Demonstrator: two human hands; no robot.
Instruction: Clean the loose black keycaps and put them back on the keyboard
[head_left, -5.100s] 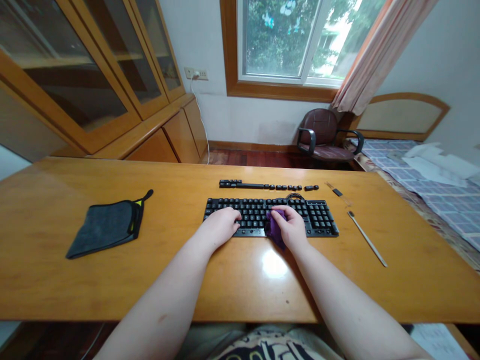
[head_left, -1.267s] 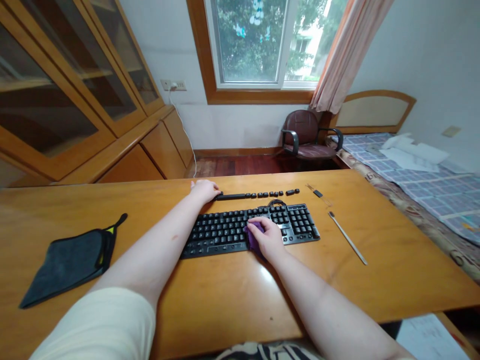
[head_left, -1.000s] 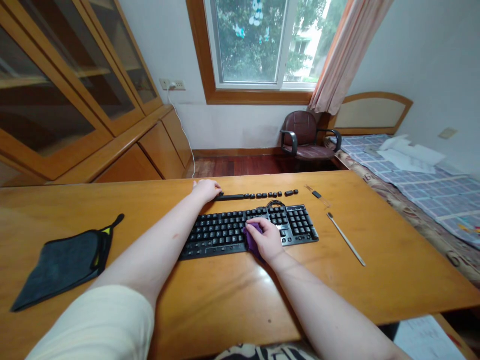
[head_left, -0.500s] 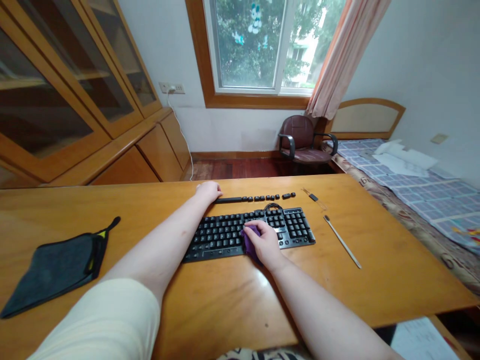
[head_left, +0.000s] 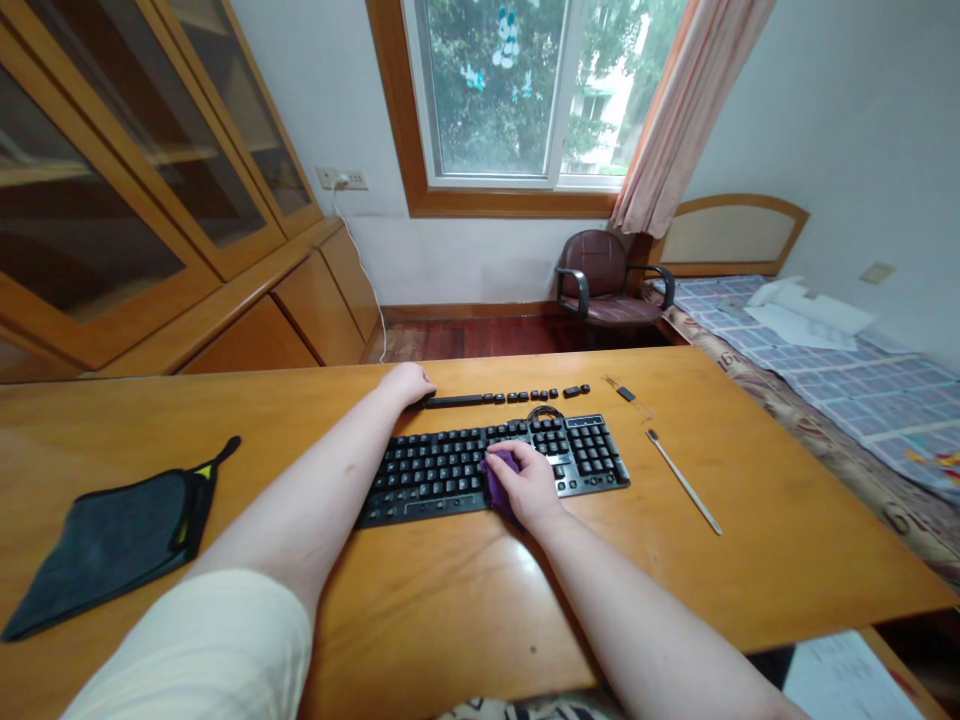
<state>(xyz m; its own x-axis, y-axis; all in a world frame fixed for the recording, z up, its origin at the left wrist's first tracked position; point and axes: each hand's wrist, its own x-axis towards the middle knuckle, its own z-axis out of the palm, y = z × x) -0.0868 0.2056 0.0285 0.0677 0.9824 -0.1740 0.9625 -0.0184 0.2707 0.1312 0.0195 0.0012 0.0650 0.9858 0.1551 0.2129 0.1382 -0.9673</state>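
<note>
A black keyboard (head_left: 435, 470) lies on the wooden desk, its left end partly hidden behind my left forearm. Beyond it runs a row of loose black keycaps (head_left: 523, 397), with a long space bar (head_left: 454, 401) at its left end. My left hand (head_left: 406, 384) is closed at that end of the row, fingers curled down to the desk; what they hold, if anything, is hidden. Bunched in my right hand (head_left: 531, 482) is a purple cloth (head_left: 498, 487), resting over the keyboard's lower middle, where some keys are gone.
A thin brush (head_left: 684, 483) and a small dark tool with wire loops (head_left: 626, 394) lie right of the keyboard. A dark grey pouch (head_left: 112, 535) is on the left of the desk (head_left: 420, 620). Past the desk stand a chair (head_left: 600, 275) and a bed (head_left: 832, 390).
My left hand has shifted slightly left along the row's end, uncovering a little more of the space bar's end. My right hand and the cloth have barely moved.
</note>
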